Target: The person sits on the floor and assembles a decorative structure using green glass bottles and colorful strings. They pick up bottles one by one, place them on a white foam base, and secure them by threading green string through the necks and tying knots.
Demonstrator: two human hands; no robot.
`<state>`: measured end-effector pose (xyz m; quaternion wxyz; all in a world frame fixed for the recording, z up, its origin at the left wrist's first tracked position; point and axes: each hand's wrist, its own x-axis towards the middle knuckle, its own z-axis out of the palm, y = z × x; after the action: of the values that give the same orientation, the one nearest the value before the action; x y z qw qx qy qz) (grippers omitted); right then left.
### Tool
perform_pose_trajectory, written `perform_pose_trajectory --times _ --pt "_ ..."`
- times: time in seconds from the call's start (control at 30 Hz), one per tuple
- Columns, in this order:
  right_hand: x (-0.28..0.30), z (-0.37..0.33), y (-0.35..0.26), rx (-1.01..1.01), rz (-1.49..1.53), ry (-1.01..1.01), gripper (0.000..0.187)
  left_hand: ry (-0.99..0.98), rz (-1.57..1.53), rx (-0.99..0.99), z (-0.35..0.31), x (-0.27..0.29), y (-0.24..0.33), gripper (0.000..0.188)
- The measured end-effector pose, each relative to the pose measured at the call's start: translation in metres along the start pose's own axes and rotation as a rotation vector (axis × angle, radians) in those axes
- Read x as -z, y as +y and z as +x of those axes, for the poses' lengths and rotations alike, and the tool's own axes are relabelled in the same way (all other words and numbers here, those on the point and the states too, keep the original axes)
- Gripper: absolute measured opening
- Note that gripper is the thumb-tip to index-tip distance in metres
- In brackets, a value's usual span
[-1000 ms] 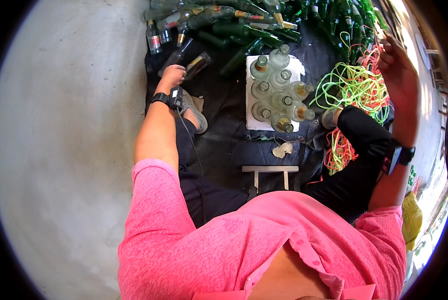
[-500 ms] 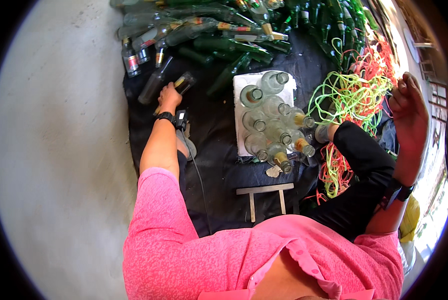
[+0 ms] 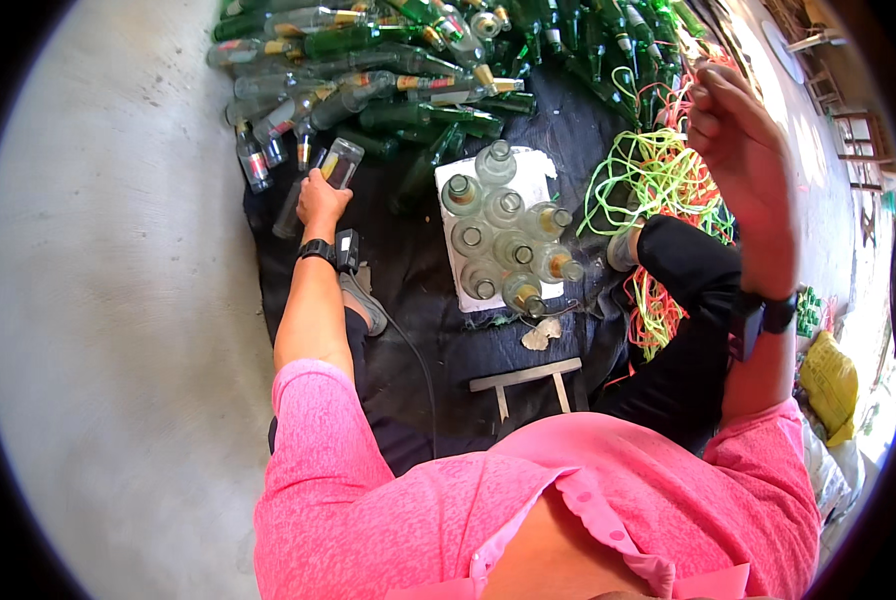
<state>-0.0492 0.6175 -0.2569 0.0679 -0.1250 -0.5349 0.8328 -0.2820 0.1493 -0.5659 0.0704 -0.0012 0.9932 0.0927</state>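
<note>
My left hand (image 3: 322, 200) is wrapped round a clear glass bottle (image 3: 343, 160) with a yellowish label, its base pointing away from me. Beside that hand another clear bottle (image 3: 288, 212) lies on the black sheet (image 3: 398, 300), partly covered by my fingers. Raised at the right, my right hand (image 3: 743, 150) has loosely bent fingers, and I see nothing in it. Several clear bottles (image 3: 505, 207) stand close together on a white slab (image 3: 448, 265) in front of me, some with gold foil on their necks.
A heap of mostly green bottles (image 3: 388, 65) lies at the far side. Tangled lime and orange strips (image 3: 648, 180) are right of the slab. Near me stands a small wooden frame (image 3: 526, 376); a yellow sack (image 3: 828, 385) is at the far right.
My left hand has turned the bottle, so its base now points more directly away from me. My right hand appears further left and higher, while the whole view has shifted slightly.
</note>
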Motion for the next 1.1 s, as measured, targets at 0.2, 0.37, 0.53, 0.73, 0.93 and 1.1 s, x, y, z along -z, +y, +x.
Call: perform_pose_trajectory --times 0.2,0.37,0.53,0.73,0.93,1.1 --pt "-0.027 -0.005 0.0 0.041 0.008 -0.016 0.015 0.208 -0.377 -0.077 -0.005 0.153 0.067 0.069" --pt "-0.045 -0.004 0.012 0.028 -0.062 -0.08 0.015 -0.116 -1.523 -0.287 -0.07 0.258 0.133 0.044" --pt "-0.063 -0.019 0.016 -0.019 -0.21 -0.147 0.015 -0.247 -1.857 -0.427 -0.17 0.285 0.185 0.058" --pt "-0.084 -0.032 0.032 -0.174 -0.412 -0.376 0.042 -0.189 -2.018 -0.274 -0.185 0.255 0.189 0.06" --pt "-0.086 -0.025 0.044 -0.254 -0.212 -0.307 0.035 -0.281 -2.036 -0.299 -0.176 0.252 0.191 0.06" --pt "-0.09 -0.014 0.039 -0.189 0.025 -0.118 0.026 -0.424 -2.085 -0.313 -0.173 0.256 0.189 0.061"
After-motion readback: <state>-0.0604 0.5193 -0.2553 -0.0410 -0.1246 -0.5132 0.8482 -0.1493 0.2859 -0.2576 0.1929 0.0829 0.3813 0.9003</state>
